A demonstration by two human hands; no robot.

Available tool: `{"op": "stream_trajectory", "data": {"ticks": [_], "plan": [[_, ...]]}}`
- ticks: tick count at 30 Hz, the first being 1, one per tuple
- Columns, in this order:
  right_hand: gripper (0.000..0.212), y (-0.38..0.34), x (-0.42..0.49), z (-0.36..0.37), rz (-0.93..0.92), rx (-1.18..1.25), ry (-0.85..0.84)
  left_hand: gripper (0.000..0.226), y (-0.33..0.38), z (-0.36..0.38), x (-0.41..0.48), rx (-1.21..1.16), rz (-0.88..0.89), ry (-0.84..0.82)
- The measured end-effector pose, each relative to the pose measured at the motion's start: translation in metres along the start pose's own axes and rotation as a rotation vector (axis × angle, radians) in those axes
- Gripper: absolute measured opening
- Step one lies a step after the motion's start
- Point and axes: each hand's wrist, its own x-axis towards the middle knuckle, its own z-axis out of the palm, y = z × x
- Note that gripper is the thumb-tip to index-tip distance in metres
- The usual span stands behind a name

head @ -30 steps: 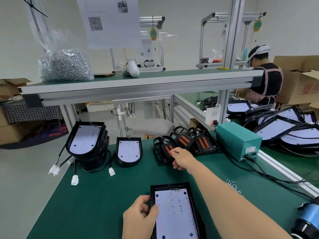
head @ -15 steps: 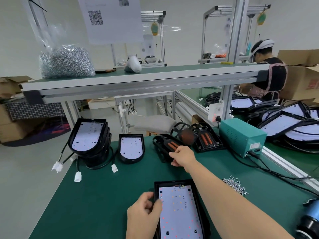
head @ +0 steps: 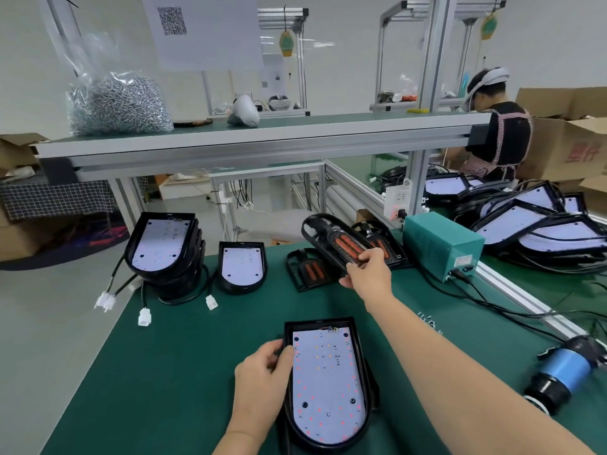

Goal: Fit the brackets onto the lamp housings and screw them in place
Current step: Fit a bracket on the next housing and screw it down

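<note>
A black lamp housing (head: 328, 382) with a white LED board lies face up on the green mat in front of me. My left hand (head: 262, 379) grips its left rim. My right hand (head: 369, 274) pinches the near end of a black bracket (head: 331, 239) with orange strips and holds it tilted above the mat. Another bracket (head: 308, 270) lies flat just left of that hand, and a further one (head: 382, 243) lies behind it. A small pile of screws (head: 428, 323) shows past my right forearm.
A stack of housings (head: 164, 247) and a single housing (head: 242, 266) with white plugs stand at the back left. A teal power box (head: 441, 246) with cables sits right. A blue screwdriver (head: 561, 372) lies at the right edge. A shelf (head: 262, 136) carries a screw bag (head: 118, 106). A person (head: 499, 126) works beyond.
My right hand has picked a bracket out of the row and lifted it clear of the mat, tilted. My left hand keeps its hold on the housing.
</note>
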Motion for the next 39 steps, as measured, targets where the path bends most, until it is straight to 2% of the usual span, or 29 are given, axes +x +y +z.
{"op": "stream_trajectory", "data": {"ticks": [3, 7, 9, 11, 15, 21, 27, 30, 36, 39], "plan": [[0.029, 0.001, -0.005, -0.017, 0.008, 0.132, -0.05, 0.013, 0.001, 0.0, 0.001, 0.016, 0.005, -0.005], [0.02, 0.0, -0.015, -0.043, -0.097, 0.163, -0.194, 0.015, 0.0, 0.0, 0.0, 0.023, 0.007, -0.02], [0.019, -0.001, -0.02, -0.054, -0.175, 0.121, -0.281, 0.014, -0.002, 0.001, 0.0, 0.01, 0.006, -0.026], [0.027, 0.0, -0.024, -0.063, -0.243, 0.044, -0.383, 0.01, -0.004, 0.001, 0.001, 0.013, 0.0, -0.013], [0.041, 0.003, -0.032, -0.074, -0.346, -0.228, -0.513, 0.016, -0.01, 0.0, 0.004, 0.118, 0.06, 0.012], [0.029, 0.002, -0.039, -0.066, -0.478, -0.62, -0.533, 0.02, -0.013, 0.001, 0.005, 0.102, 0.051, -0.004], [0.027, -0.006, -0.05, -0.057, -0.549, -0.721, -0.495, 0.021, -0.012, 0.002, 0.003, 0.049, 0.02, -0.017], [0.026, -0.011, -0.058, -0.05, -0.614, -0.801, -0.555, 0.022, -0.013, 0.002, 0.003, 0.018, -0.001, -0.024], [0.03, -0.01, -0.066, -0.043, -0.617, -0.959, -0.575, 0.015, -0.009, 0.002, 0.001, -0.014, -0.032, -0.023], [0.031, -0.006, -0.069, -0.043, -0.642, -1.08, -0.537, 0.025, -0.009, 0.003, 0.002, 0.058, -0.017, -0.004]]}}
